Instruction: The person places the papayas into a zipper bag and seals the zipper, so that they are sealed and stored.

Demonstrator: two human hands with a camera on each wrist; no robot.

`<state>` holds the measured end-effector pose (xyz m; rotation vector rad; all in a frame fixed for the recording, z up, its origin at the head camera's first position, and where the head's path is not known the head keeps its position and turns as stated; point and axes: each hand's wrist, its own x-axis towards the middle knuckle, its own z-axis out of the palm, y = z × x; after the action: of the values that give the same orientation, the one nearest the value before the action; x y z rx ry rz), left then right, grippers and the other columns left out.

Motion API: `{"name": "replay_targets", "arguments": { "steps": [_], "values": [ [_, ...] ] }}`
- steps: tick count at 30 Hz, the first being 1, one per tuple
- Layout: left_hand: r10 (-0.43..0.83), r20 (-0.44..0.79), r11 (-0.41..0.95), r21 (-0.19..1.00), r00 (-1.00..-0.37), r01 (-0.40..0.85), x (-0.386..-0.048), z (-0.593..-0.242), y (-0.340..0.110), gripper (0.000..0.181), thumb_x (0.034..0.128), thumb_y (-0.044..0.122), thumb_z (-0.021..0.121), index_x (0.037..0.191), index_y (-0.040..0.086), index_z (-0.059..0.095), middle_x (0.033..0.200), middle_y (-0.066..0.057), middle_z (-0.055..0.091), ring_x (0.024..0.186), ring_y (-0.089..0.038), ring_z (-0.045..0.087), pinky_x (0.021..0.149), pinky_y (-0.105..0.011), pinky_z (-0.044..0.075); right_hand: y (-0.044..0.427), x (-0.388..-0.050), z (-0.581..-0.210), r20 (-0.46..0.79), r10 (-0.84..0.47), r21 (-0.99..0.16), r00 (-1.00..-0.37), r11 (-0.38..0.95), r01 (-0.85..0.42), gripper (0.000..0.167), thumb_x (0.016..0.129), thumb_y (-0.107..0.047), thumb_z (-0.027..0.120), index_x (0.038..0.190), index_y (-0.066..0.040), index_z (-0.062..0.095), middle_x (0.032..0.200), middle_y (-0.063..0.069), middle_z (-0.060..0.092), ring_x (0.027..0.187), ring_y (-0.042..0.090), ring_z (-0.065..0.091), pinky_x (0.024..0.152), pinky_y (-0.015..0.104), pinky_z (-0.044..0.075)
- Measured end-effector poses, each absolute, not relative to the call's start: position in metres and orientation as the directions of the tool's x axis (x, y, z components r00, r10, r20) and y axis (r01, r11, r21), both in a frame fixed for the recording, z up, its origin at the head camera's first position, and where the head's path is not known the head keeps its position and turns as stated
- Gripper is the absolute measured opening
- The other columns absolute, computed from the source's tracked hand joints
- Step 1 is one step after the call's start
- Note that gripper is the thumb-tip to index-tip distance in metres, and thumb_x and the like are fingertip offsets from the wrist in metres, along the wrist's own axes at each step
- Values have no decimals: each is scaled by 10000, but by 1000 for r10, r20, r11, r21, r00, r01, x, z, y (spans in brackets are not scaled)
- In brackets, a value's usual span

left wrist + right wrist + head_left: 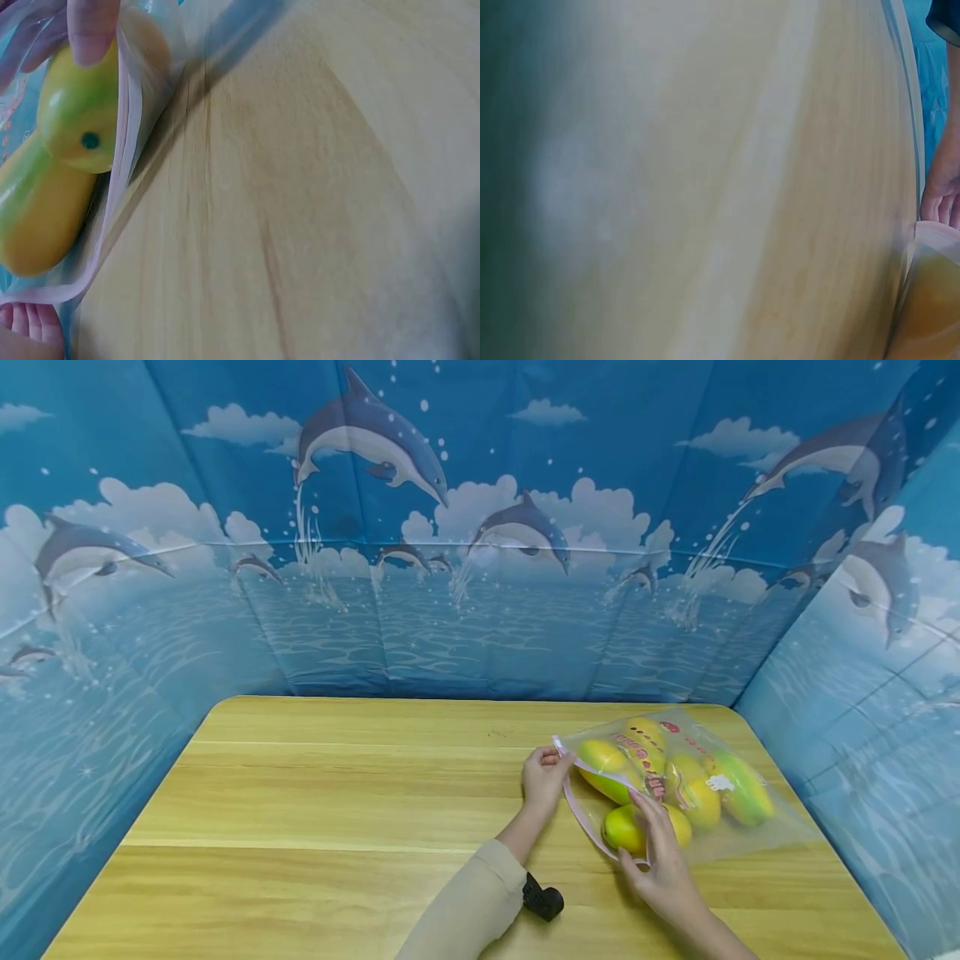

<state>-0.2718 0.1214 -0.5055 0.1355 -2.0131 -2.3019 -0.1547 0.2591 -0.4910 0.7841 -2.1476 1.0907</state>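
A clear plastic zip bag (pixel 757 839) with pink lettering and a pink-edged mouth lies on the right of the table. Several yellow-green mangoes (pixel 742 789) are inside it, and the mouth faces left, parted. My left hand (pixel 543 777) pinches the far corner of the mouth, its other fingers curled. At the near corner, my right hand (pixel 660 864) holds the rim between thumb and fingers, the fingers lying along the bag. In the left wrist view two mangoes (pixel 45 214) show near the pink rim (pixel 97 232). The right wrist view catches only a bag corner with a mango (pixel 934 307).
The wooden table (pixel 300 793) extends to the left of the bag. A black wrist camera (pixel 543 897) sits at my left sleeve (pixel 480 893), low over the tabletop. A blue dolphin-print curtain (pixel 480 610) hangs behind the table and along its sides.
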Motion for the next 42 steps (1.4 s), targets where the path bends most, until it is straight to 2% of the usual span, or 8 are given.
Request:
{"name": "replay_targets", "arguments": {
  "steps": [5,9,15,20,26,31,35,42],
  "values": [
    [-102,-12,-160,987,-995,5,-275,-507,122,224,733,42,720,922,-37,628,731,-18,575,652,-48,495,590,-153,488,252,-150,-477,736,-245,-465,-631,494,-735,849,444,290,577,1248,232,309,1166,425,354,1264,163,320,1024,141,301],
    [-82,-12,-195,981,-997,5,-277,-509,124,218,728,-18,700,936,-41,639,756,-45,602,669,-58,516,615,-173,516,257,-153,-487,704,-247,-479,-666,527,-702,846,472,272,609,1266,209,323,1214,383,362,1281,114,285,1027,123,279],
    [-56,-82,-284,957,-995,-63,-280,-510,126,217,740,-77,662,954,-56,638,808,-117,621,626,-77,542,602,-241,558,264,-154,-500,640,-236,-503,-731,590,-631,789,590,147,661,1321,103,367,1303,280,367,1297,119,268,1072,142,228],
    [-28,-101,-317,944,-994,-87,-280,-509,124,241,763,-102,619,1002,-75,620,832,-122,625,621,-76,555,617,-260,565,262,-154,-497,669,-231,-526,-706,524,-670,640,729,-16,705,1289,92,415,1310,284,357,1305,168,268,1081,157,200],
    [-7,-94,-320,944,-996,-87,-282,-510,120,249,770,-113,600,1017,-81,612,832,-100,614,636,-72,550,595,-221,552,269,-169,-473,714,-169,-551,-679,462,-695,633,635,145,670,1223,145,436,1272,208,449,1212,131,394,991,144,340],
    [3,-85,-313,946,-996,-81,-284,-513,117,257,777,-113,597,1032,-83,603,827,-105,603,642,-72,542,598,-225,551,279,-189,-431,586,-214,-575,-782,571,-586,651,691,123,693,1284,38,438,1257,163,473,1161,78,425,921,82,361],
    [7,-88,-314,945,-996,-86,-284,-515,115,263,778,-117,594,1039,-79,591,818,-94,605,646,-75,539,607,-222,548,284,-210,-406,428,-318,-563,-846,638,-525,599,815,-33,667,1343,-54,385,1290,143,434,1147,208,437,914,215,414],
    [17,-91,-308,947,-996,-92,-283,-514,112,268,778,-129,585,1040,-69,584,824,-71,585,655,-69,532,618,-201,533,278,-254,-390,267,-502,-597,-823,584,-550,540,865,-50,611,1340,-12,357,1315,197,396,1145,380,425,893,528,417]
  ]
}}
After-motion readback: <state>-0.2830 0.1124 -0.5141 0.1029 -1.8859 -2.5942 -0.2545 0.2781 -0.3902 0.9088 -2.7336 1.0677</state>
